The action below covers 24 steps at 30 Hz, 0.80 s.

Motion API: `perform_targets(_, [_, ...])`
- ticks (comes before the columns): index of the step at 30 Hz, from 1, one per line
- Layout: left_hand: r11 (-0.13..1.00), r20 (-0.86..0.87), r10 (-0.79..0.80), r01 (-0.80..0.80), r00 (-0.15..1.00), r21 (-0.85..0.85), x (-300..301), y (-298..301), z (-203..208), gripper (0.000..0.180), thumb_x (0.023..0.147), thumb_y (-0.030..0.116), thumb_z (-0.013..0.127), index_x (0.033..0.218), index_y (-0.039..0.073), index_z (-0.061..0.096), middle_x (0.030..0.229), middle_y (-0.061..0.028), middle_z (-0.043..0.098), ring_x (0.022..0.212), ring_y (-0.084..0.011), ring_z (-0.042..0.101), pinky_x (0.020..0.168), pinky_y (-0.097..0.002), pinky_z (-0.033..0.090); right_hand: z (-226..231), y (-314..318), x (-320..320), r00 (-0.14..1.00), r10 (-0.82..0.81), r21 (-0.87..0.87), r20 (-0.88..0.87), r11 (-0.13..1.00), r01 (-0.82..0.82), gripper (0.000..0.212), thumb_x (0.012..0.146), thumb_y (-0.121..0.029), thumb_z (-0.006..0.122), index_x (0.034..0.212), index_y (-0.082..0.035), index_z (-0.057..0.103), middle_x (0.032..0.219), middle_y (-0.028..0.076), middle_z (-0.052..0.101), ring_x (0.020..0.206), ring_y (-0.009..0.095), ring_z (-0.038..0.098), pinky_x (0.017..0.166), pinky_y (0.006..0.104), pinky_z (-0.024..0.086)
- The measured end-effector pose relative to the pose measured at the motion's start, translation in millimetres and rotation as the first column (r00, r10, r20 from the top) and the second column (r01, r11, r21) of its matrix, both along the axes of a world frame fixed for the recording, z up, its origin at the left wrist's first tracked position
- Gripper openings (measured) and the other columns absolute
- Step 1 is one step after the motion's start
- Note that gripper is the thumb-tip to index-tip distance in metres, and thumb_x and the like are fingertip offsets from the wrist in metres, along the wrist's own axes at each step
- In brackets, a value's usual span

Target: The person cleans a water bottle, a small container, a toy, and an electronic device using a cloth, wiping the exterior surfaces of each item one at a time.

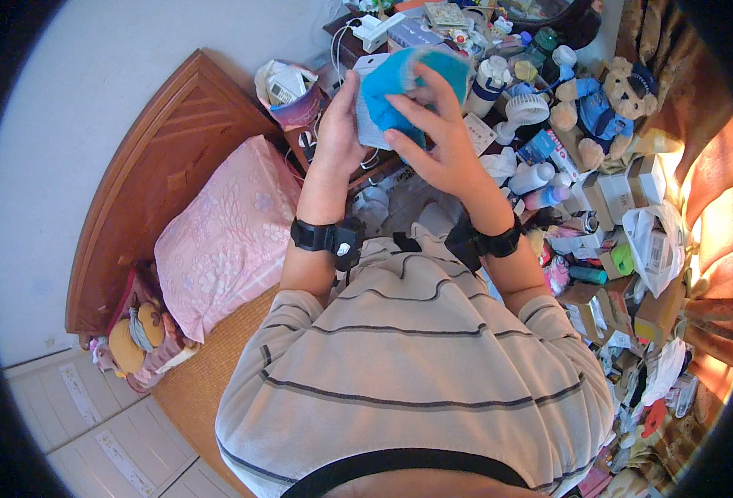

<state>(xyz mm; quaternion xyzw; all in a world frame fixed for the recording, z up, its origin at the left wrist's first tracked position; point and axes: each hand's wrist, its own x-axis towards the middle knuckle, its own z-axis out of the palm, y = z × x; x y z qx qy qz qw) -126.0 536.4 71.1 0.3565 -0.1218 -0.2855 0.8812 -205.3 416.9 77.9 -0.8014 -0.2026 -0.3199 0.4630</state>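
Note:
In front of me, above the cluttered bedside surface, my left hand grips the left edge of a pale, flat rectangular object. Its exact kind is mostly hidden by a bright blue cloth with whitish edges, spread across its face. My right hand holds the cloth from the right, fingers bent and somewhat apart, pressing it against the flat object. Both forearms reach up and forward, each with a black strap near the wrist.
A crowded surface with a white handheld fan, a white bottle and a teddy bear lies to the right. Leftward are a bin-like container, a wooden headboard and a pink pillow. Cardboard boxes stand at far right.

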Motion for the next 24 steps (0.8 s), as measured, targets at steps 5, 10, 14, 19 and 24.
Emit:
perform_targets(5, [0.999, -0.002, 0.015, -0.015, 1.000, 0.031, -8, -11, -2, 0.042, 0.087, 0.036, 0.037, 0.109, 0.001, 0.046, 0.102, -0.0100, 0.054, 0.089, -0.0185, 0.055, 0.076, -0.0303, 0.046, -2, 8, -5, 0.957, -0.237, -0.385, 0.166, 0.878, 0.285, 0.041, 0.079, -0.029, 0.048, 0.118, -0.014, 0.046, 0.135, 0.018, 0.016, 0.110, 0.040, 0.028, 0.097, 0.0458, 0.016])
perform_targets(10, [0.992, 0.005, 0.118, -0.118, 0.993, 0.038, -6, -15, 7, 0.035, 0.088, 0.033, 0.038, 0.102, 0.003, 0.050, 0.095, -0.0072, 0.055, 0.086, -0.0173, 0.052, 0.078, -0.0314, 0.042, -20, 15, -10, 0.998, -0.062, -0.181, 0.000, 0.982, 0.061, 0.051, 0.084, -0.032, 0.040, 0.128, -0.009, 0.028, 0.135, 0.024, 0.002, 0.122, 0.046, 0.007, 0.099, 0.0465, 0.012])
perform_targets(14, [0.971, 0.170, 0.177, -0.200, 0.970, 0.130, -6, -24, 1, 0.038, 0.089, 0.035, 0.034, 0.106, 0.003, 0.048, 0.099, -0.0075, 0.054, 0.087, -0.0157, 0.052, 0.076, -0.0297, 0.042, -20, 12, -12, 0.998, -0.052, -0.153, -0.029, 0.987, 0.047, 0.057, 0.086, -0.033, 0.038, 0.129, -0.002, 0.020, 0.134, 0.027, -0.004, 0.122, 0.046, 0.003, 0.099, 0.0462, 0.011])
perform_targets(19, [0.946, 0.432, 0.178, -0.274, 0.884, 0.171, -13, -35, 2, 0.036, 0.089, 0.029, 0.039, 0.111, 0.000, 0.044, 0.100, -0.0064, 0.053, 0.090, -0.0111, 0.049, 0.077, -0.0245, 0.040, 0, -3, 6, 0.992, -0.129, 0.030, 0.007, 0.991, 0.128, 0.064, 0.087, -0.036, 0.033, 0.131, 0.000, 0.003, 0.133, 0.028, -0.007, 0.125, 0.040, 0.002, 0.100, 0.0406, 0.009])
perform_targets(24, [0.920, 0.522, 0.191, -0.337, 0.832, 0.200, -12, -37, 4, 0.037, 0.089, 0.031, 0.039, 0.108, 0.000, 0.046, 0.096, -0.0049, 0.054, 0.083, -0.0099, 0.049, 0.074, -0.0232, 0.039, 6, -8, 14, 0.990, -0.127, 0.012, 0.056, 0.992, 0.127, 0.065, 0.088, -0.033, 0.032, 0.129, 0.005, -0.002, 0.134, 0.027, -0.008, 0.125, 0.037, 0.001, 0.100, 0.0403, 0.009])
